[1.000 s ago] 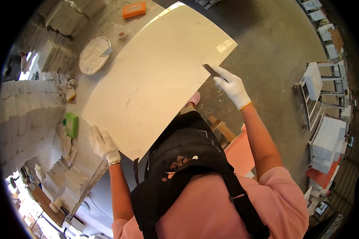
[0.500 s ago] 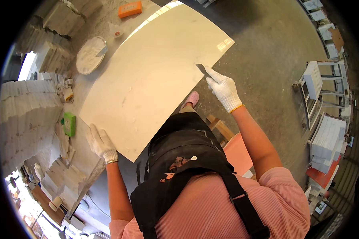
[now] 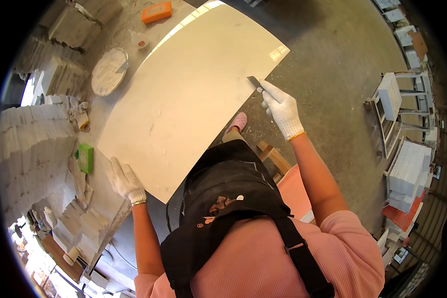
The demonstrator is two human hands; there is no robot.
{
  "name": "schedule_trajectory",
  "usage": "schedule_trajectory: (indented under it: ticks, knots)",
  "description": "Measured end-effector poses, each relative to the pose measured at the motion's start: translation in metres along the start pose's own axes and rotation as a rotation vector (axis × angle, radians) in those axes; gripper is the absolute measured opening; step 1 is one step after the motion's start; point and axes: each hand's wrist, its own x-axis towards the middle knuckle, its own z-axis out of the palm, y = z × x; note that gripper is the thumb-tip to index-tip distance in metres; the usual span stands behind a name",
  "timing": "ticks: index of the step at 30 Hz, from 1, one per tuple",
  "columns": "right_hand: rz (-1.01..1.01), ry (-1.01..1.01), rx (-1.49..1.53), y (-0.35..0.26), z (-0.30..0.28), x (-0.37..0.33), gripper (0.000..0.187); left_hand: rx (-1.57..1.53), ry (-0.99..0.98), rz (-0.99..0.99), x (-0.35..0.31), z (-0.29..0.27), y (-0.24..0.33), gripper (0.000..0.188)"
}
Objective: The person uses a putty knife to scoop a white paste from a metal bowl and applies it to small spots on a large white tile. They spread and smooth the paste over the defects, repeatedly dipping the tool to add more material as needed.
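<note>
Slab (image 3: 198, 84): mostly clean, flecks (image 3: 164, 151) remain
3 o'clock: right hand (image 3: 281, 110), fingers gripping scraper (image 3: 254, 82)
7 o'clock: left hand (image 3: 125, 183), fingers parted

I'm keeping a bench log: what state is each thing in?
Slab: glossy, lightly marked, overhanging bench
Scraper: held over slab's edge, contact unclear
Right hand: gloved, closed on scraper
Left hand: gloved, fingers extended at slab's edge
Round dish: uncovered, holding white material and blade
Orange box: resting on bench
Green box: left of slab
</note>
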Motion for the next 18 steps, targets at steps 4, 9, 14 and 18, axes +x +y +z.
schedule_trajectory:
  ticks: [4,9,14,18]
  knots:
    - [-0.066,-0.018,-0.037,0.0,0.004,0.01,0.035,-0.024,0.064,0.075,0.004,0.0,0.004,0.047]
    - [-0.329,-0.086,-0.273,0.026,0.028,-0.001,0.034,-0.044,0.035,0.039,0.002,0.002,0.001,0.047]
    - [-0.101,0.004,-0.148,0.0,0.013,0.011,0.031,-0.067,0.037,0.033,0.005,-0.003,0.008,0.046]
    - [-0.336,-0.145,-0.358,0.009,0.036,-0.013,0.033,-0.099,0.012,-0.014,0.004,0.003,0.002,0.047]
